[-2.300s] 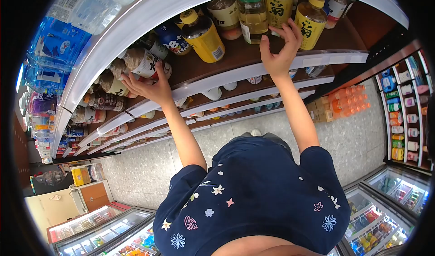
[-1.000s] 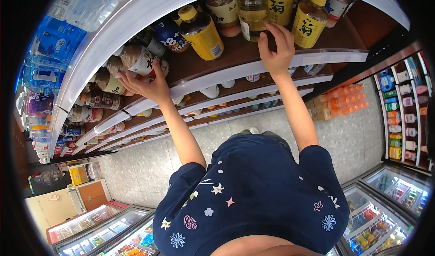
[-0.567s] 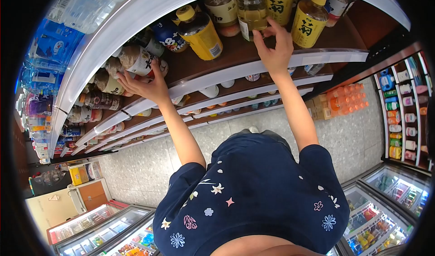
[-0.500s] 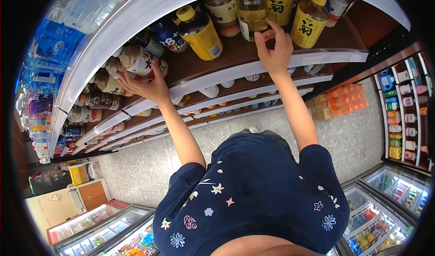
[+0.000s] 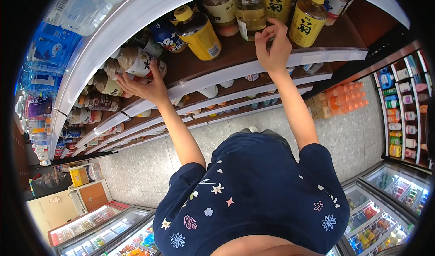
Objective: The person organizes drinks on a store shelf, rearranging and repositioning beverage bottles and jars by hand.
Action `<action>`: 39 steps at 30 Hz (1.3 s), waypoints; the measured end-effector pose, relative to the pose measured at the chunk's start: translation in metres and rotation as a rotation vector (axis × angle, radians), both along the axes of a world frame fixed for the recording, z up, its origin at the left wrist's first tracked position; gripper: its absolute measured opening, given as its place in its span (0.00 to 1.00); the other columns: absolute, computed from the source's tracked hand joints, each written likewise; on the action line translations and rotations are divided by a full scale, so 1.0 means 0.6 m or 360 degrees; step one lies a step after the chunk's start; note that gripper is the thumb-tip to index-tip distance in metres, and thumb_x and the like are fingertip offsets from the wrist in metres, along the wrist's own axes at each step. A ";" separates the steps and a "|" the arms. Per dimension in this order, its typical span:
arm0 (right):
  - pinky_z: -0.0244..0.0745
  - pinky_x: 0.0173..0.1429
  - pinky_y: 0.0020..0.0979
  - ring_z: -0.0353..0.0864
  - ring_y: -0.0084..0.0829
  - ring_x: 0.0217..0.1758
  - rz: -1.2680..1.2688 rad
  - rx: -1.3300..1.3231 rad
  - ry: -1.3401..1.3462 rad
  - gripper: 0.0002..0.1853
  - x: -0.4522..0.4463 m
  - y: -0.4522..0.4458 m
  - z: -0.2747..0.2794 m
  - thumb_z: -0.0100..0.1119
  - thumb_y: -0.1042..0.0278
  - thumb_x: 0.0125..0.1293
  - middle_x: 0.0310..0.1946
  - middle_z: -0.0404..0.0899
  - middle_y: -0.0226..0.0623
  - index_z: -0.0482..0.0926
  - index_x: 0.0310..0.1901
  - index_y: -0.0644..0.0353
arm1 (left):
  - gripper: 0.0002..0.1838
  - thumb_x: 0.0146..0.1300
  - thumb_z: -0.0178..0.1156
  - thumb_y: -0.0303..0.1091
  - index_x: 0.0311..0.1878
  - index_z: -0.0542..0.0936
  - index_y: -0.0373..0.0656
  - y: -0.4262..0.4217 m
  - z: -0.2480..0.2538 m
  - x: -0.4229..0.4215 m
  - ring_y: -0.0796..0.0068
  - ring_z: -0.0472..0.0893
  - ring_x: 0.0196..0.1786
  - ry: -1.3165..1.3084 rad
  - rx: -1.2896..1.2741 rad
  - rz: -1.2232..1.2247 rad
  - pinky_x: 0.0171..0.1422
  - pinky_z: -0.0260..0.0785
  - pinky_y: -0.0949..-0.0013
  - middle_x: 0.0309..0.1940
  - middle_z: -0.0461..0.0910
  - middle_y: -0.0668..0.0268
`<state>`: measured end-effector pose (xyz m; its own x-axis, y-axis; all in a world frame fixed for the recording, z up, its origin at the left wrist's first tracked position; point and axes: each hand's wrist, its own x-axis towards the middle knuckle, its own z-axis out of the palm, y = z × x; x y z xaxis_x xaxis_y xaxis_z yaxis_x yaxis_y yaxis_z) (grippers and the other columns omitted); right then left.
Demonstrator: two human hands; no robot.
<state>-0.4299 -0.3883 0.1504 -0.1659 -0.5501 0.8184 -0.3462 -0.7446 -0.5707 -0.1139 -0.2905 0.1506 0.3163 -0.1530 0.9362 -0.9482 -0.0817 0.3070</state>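
Note:
My left hand (image 5: 146, 87) is at the shelf front, fingers spread and thumb up against a bottle with a white label (image 5: 138, 62). Its fingertips lie in front of a neighbouring bottle with a cream label (image 5: 108, 84); whether they press on it is hard to see. My right hand (image 5: 274, 50) is raised with bent, parted fingers and nothing between them. Its fingertips are close to a green-lidded jar of pale liquid (image 5: 251, 17); contact cannot be made out. To its right stands a yellow-labelled bottle with a yellow cap (image 5: 308, 21).
Another yellow-labelled bottle (image 5: 199, 34) stands between my hands, near a cream-labelled bottle (image 5: 220, 11). A pale price rail (image 5: 226, 86) edges the shelf (image 5: 240, 56). Packs of water bottles (image 5: 74, 11) are at upper left. Orange bottles (image 5: 346, 100) stand on the floor.
The view has shifted very slightly. My right fingers have curled a little differently near the jar. My left hand stays by the white-labelled bottle.

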 end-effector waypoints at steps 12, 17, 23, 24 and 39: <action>0.72 0.28 0.30 0.77 0.28 0.26 -0.0367 -0.0298 0.0083 0.24 0.005 -0.012 0.003 0.70 0.66 0.52 0.31 0.74 0.32 0.73 0.51 0.60 | 0.48 0.52 0.77 0.50 0.69 0.64 0.36 -0.001 -0.005 0.004 0.46 0.53 0.78 0.0002 -0.0012 -0.0026 0.78 0.45 0.41 0.75 0.56 0.50; 0.74 0.30 0.31 0.78 0.29 0.28 -0.0348 -0.0135 0.0148 0.24 0.004 -0.007 -0.001 0.69 0.68 0.53 0.34 0.75 0.33 0.73 0.52 0.60 | 0.48 0.53 0.76 0.49 0.70 0.63 0.36 0.000 -0.004 0.004 0.46 0.52 0.78 -0.0023 0.0006 -0.0004 0.78 0.44 0.41 0.75 0.56 0.50; 0.74 0.30 0.30 0.78 0.27 0.29 -0.0211 -0.0116 -0.0048 0.25 0.010 -0.003 0.005 0.70 0.65 0.55 0.35 0.76 0.33 0.74 0.53 0.61 | 0.47 0.53 0.76 0.49 0.70 0.64 0.36 0.002 -0.002 0.004 0.47 0.53 0.78 -0.0077 0.0012 0.0025 0.77 0.43 0.41 0.75 0.56 0.50; 0.74 0.30 0.29 0.78 0.27 0.28 -0.0211 -0.0110 -0.0042 0.25 0.009 -0.002 0.005 0.71 0.64 0.55 0.35 0.76 0.33 0.74 0.53 0.61 | 0.47 0.53 0.76 0.49 0.70 0.64 0.36 0.000 -0.003 0.004 0.47 0.53 0.78 -0.0062 0.0004 0.0017 0.77 0.43 0.41 0.75 0.56 0.50; 0.74 0.31 0.30 0.78 0.28 0.28 -0.0273 -0.0127 0.0036 0.27 0.008 -0.005 0.000 0.69 0.68 0.51 0.37 0.76 0.32 0.73 0.53 0.63 | 0.48 0.52 0.77 0.50 0.70 0.64 0.37 0.000 -0.002 0.003 0.45 0.53 0.78 -0.0028 0.0011 0.0011 0.77 0.44 0.41 0.75 0.57 0.50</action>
